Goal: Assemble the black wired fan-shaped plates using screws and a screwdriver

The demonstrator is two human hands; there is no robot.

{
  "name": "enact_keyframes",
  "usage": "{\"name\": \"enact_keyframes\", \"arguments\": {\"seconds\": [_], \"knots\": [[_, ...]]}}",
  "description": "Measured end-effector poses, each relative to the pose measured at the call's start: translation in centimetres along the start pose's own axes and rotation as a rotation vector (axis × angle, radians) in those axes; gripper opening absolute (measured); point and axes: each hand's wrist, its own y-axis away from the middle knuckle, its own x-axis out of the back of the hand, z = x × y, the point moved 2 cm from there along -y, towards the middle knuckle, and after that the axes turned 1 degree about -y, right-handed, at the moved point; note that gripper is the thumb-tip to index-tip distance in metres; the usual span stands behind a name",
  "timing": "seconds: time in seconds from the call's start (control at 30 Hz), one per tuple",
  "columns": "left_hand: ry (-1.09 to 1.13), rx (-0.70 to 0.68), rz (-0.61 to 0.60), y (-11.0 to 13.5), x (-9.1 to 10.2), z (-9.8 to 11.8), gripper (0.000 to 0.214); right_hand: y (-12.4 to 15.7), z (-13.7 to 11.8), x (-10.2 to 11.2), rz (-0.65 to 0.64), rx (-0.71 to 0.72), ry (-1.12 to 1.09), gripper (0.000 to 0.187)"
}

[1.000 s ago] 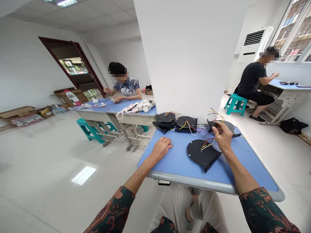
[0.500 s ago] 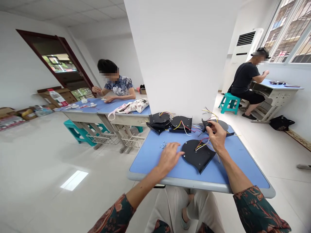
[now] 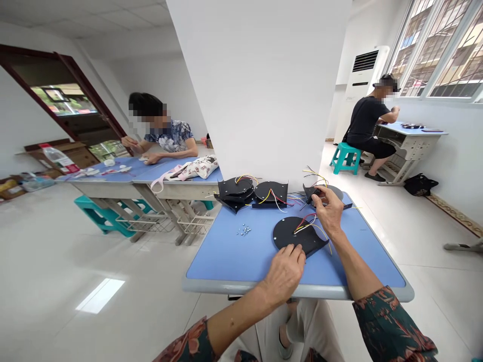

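Note:
In front of me on the blue table lies a black teardrop-shaped plate (image 3: pixel 287 232) with red, white and yellow wires coming out of its middle. My left hand (image 3: pixel 287 266) is closed at its near edge, fingertips on the plate and thumb hidden. Above the far right of the plate, my right hand (image 3: pixel 329 210) pinches a small black part (image 3: pixel 316 195), mostly covered by the fingers. Behind that hand sits another black plate (image 3: pixel 335 192) with wires. A cluster of small silver screws (image 3: pixel 244 230) lies left of the near plate.
More black wired plates (image 3: pixel 236 187) are stacked at the table's back left, beside a single one (image 3: pixel 270 191). A white pillar (image 3: pixel 264 100) rises behind the table. Other people sit at blue tables to the left and right.
My left hand has moved from beside the screws, where its fingers were spread, to the plate's near edge. My right hand keeps its pinch on the small black part. The view has turned slightly right.

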Motion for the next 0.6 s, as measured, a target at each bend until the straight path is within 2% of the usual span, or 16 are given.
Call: {"name": "enact_keyframes", "arguments": {"seconds": [0.1, 0.23, 0.3, 0.43, 0.6], "knots": [[0.114, -0.135, 0.017, 1.3, 0.5, -3.3, 0.025, 0.0, -0.2, 0.0, -0.007, -0.012, -0.008, 0.025], [0.236, -0.128, 0.024, 2.3, 1.5, -8.2, 0.023, 0.1, -0.4, 0.0, -0.025, -0.025, -0.021, 0.025], [0.328, -0.115, 0.006, 2.4, 2.2, -9.6, 0.02, 0.1, -0.4, 0.1, -0.037, -0.015, -0.011, 0.024], [0.444, -0.058, -0.049, 1.1, 3.4, -10.2, 0.023, 0.0, -0.3, 0.1, -0.07, 0.038, 0.042, 0.022], [0.566, 0.268, -0.02, -4.1, 2.9, -10.3, 0.02, 0.0, 0.0, 0.0, -0.097, 0.081, 0.079, 0.019]]}}
